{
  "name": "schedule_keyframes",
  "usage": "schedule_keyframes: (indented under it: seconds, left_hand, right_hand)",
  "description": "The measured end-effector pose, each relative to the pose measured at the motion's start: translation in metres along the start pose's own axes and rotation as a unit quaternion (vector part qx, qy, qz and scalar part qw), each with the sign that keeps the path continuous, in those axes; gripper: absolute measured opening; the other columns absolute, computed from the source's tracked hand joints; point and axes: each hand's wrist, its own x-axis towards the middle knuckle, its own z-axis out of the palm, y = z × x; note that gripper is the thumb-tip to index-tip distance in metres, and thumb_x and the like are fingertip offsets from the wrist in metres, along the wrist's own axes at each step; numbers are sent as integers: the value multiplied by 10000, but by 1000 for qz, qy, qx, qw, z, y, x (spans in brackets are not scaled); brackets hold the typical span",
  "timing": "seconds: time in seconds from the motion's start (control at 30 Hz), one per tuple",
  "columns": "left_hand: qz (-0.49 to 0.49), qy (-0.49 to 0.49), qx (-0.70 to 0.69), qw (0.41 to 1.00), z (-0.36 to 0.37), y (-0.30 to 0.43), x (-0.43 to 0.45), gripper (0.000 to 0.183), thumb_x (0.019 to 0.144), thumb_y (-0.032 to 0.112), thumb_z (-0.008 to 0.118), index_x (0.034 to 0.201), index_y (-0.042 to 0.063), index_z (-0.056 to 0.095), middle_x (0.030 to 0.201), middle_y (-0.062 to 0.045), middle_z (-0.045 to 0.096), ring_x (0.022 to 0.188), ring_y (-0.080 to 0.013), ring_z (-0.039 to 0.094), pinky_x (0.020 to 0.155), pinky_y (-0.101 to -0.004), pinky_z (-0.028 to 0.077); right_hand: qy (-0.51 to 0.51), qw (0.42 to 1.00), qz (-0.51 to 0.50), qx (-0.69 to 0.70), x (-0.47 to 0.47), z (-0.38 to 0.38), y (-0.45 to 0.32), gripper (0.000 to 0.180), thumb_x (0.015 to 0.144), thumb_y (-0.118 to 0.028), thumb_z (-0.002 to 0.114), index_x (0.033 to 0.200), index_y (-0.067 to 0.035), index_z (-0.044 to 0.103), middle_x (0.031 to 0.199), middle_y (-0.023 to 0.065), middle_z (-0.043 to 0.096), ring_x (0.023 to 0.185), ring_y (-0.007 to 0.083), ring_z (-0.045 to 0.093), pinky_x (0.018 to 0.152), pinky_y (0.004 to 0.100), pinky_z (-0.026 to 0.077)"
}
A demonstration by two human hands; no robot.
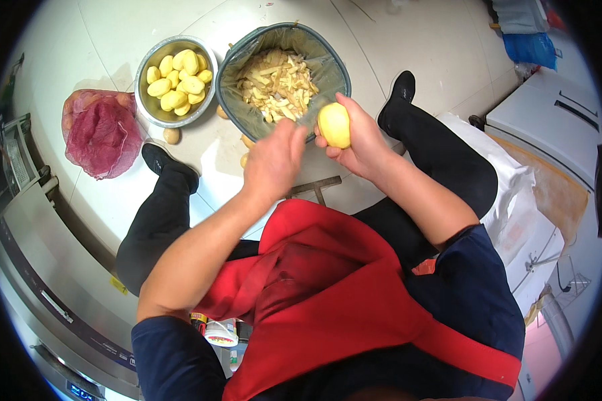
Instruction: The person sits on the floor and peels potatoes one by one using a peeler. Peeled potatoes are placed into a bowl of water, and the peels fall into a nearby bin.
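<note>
My right hand (pixel 358 133) holds a peeled yellow potato (pixel 334 125), palm up, thumb along its far side. Just left of it, my left hand (pixel 276 158) is blurred by motion, its fingers curled in. A faint greyish blur, probably a small hand tool (pixel 309 119), shows between that hand and the potato; its shape is unclear. Both hands are over the near rim of a dark bin (pixel 345 75) lined with a clear bag. Potato peelings (pixel 278 85) are heaped inside it. Left of the bin stands a metal bowl (pixel 141 100) with several peeled potatoes (pixel 180 80).
A red mesh sack (pixel 100 133) with potatoes lies by my left foot (pixel 170 163). Unpeeled potatoes (pixel 171 135) rest on the tiled floor near the bin. A stainless-steel appliance (pixel 60 235) flanks my left side. A white cabinet (pixel 547 115) stands at right.
</note>
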Motion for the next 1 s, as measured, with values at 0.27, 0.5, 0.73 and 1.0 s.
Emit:
schedule_keyframes:
  seconds: [0.27,0.5,0.73,1.0]
  left_hand:
    - [-118,-24,-211,970,-13,-1,4,402,1074,383,563,918,14,589,761,-118,614,732,-237,610,667,-381,476]
    - [105,39,-305,946,-91,47,-71,226,1067,241,607,1094,22,651,761,-96,660,663,-217,643,637,-353,511]
    - [109,143,-308,934,-119,24,-109,190,1039,227,642,1066,39,634,797,-197,685,749,-405,700,665,-460,536]
    - [108,190,-406,888,-140,18,-128,244,1039,234,641,946,31,543,660,-197,620,659,-442,653,576,-505,488]
  right_hand:
    - [55,996,-2,64,15,2,-5,588,1081,-613,431,1092,-50,599,884,135,669,693,244,653,529,302,478]
    - [-124,990,26,-66,1,79,19,504,1084,-505,537,1269,-41,601,1091,125,702,958,221,708,783,344,614]
    - [-113,980,109,-119,133,204,98,361,1099,-276,553,1276,28,470,1120,184,623,845,293,728,633,305,665]
    - [14,986,-42,-158,265,226,99,249,1072,-62,465,1259,97,501,1155,270,627,870,288,722,609,350,666]
